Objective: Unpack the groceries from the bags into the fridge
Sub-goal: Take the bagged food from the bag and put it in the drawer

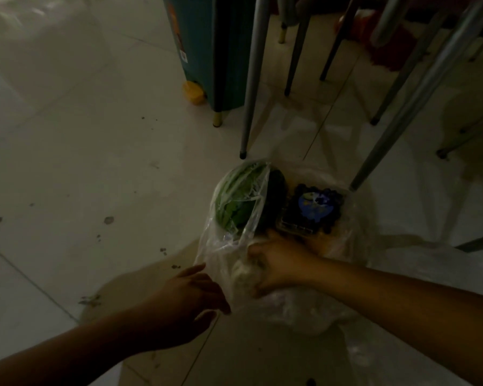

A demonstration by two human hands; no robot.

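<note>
Inside bag [346,246]: greens [234,201], blueberry box [313,210].

The blueberry box [313,210] label and bin [204,45] sticker are unreadable.

The head view is dim and underexposed, with soft pale sheen on the floor [67,135] at far left, dark arms near the camera, a grainy softness throughout, blurred chair legs [251,79] at the far edge, and wide-angle bending toward the borders.
</note>
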